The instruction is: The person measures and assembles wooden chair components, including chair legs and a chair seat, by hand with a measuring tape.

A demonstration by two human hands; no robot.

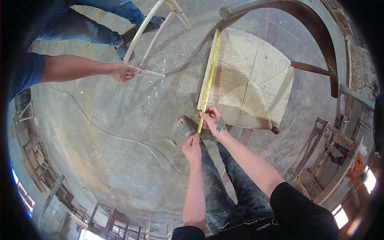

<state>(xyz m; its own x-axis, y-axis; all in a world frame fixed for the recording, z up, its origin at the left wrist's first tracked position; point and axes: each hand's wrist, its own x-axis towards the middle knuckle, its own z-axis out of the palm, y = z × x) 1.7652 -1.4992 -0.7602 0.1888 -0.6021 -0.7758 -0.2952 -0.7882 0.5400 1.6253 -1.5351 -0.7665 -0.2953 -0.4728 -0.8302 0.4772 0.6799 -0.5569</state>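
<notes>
A yellow tape measure (211,76) lies stretched along the front edge of a woven cord chair seat (256,72). My left hand (192,149) pinches the tape's near end, just off the seat's corner. At that corner my right hand (213,119), with a dark tattoo near the wrist, has its fingers closed on the tape. The chair's dark curved wooden backrest (320,28) arches over the far and right side of the seat. Whether a tape case sits in my left hand is hidden by the fingers.
At the upper left another person's hand (123,72) grips a pale wooden frame (149,44). A thin hose (120,138) runs across the concrete floor (100,160). Wooden chair frames (320,140) stand at the right. My sandalled foot (186,125) is near the seat corner.
</notes>
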